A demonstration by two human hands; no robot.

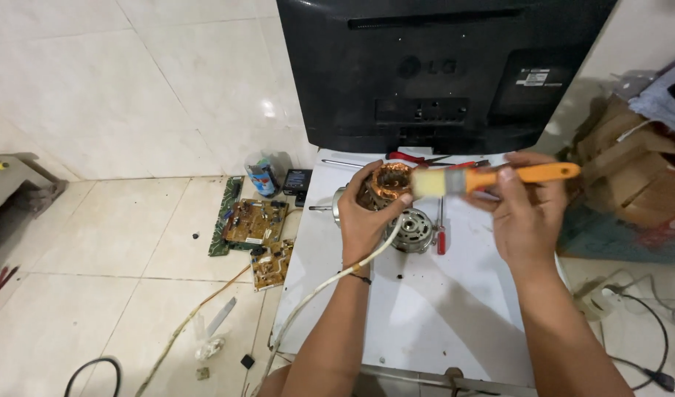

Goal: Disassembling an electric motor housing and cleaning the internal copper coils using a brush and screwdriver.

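My left hand (368, 219) grips a round motor stator (385, 184) with copper windings, held above a white table (425, 309). A white cable (330, 283) trails from the stator down past my left wrist. My right hand (525, 213) holds a paintbrush with an orange handle (532, 175); its pale bristles (429, 182) touch the stator's right side. Under the hands, a metal motor housing (414, 228) lies on the table beside a red-handled screwdriver (441, 234).
The back of a black flat screen (440, 70) stands at the table's far edge, red-handled pliers (411, 157) below it. Circuit boards (255, 220) and a small black box (297, 180) lie on the tiled floor at left. Cardboard boxes (631, 169) and a power strip (594, 298) sit right.
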